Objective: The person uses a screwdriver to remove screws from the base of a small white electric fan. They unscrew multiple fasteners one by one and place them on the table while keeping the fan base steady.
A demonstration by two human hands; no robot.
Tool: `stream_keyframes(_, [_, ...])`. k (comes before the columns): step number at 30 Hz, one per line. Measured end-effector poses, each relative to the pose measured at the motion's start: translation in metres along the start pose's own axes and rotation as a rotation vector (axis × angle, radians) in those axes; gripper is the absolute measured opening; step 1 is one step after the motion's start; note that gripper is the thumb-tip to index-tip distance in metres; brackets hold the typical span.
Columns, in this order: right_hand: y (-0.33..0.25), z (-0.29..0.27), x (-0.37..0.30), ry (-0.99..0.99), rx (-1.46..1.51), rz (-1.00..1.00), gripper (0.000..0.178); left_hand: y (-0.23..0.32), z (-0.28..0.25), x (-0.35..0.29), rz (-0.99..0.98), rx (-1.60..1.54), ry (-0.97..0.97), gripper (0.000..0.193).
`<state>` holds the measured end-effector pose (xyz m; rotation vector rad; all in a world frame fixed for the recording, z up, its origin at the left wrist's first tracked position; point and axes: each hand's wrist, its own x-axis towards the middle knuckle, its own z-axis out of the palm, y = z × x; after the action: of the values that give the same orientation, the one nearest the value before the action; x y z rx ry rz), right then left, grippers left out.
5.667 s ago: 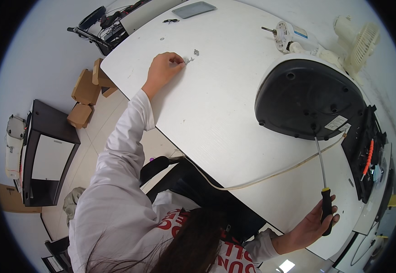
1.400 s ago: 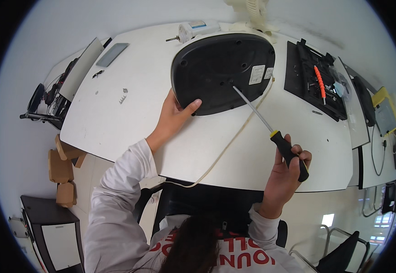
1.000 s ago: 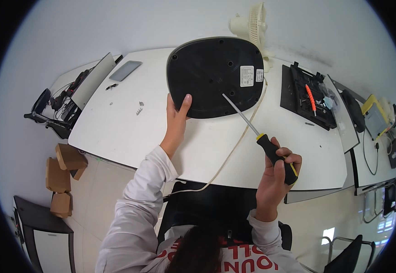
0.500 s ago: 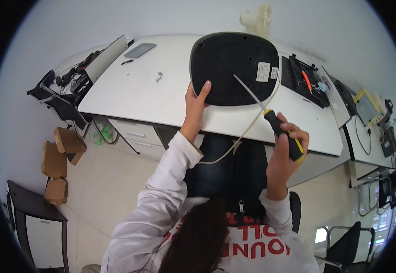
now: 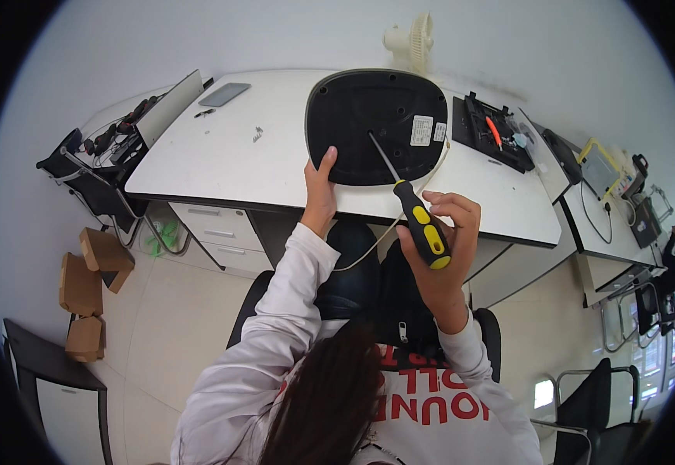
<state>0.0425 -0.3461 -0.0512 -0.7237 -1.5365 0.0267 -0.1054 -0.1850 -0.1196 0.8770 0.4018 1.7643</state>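
Note:
A black rounded base (image 5: 345, 97) stands tilted on the desk, its underside with holes and white labels facing me. My left hand (image 5: 321, 186) grips its lower left edge, thumb on the face and the other fingers hidden behind. A black-and-yellow screwdriver (image 5: 422, 225) slants up to the base, its tip at a hole near the middle. My right hand (image 5: 447, 244) holds the handle loosely between thumb and fingers. A pale cord (image 5: 368, 252) runs from the base's right side down past my lap. Behind the base shows a cream fan head (image 5: 411, 45).
Several small screws (image 5: 257, 134) lie on the white desk (image 5: 198, 159), with a grey flat tray (image 5: 226, 94) farther back. An open black tool case (image 5: 500, 136) with an orange-handled tool (image 5: 494, 133) is at the right. Cardboard boxes (image 5: 81, 284) stand on the floor at left.
The screwdriver handle has turned, showing its yellow patches, and my right fingers have loosened around it. The tip stays at the hole. The whole view has shifted slightly.

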Motion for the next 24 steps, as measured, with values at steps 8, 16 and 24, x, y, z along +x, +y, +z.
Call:
stream_keyframes(8, [0.004, -0.006, 0.014, 0.093, -0.214, -0.228, 0.05, 0.0, 0.002, 0.002, -0.013, 0.06, -0.003, 0.055])
stream_keyframes(16, [-0.007, -0.005, 0.032, 0.046, -0.373, -0.239, 0.032, -0.002, 0.0, 0.007, -0.042, 0.051, 0.006, 0.052])
stream_keyframes(24, [-0.016, 0.001, 0.038, -0.036, -0.184, -0.311, 0.041, -0.002, -0.002, 0.005, -0.047, -0.036, -0.002, 0.046])
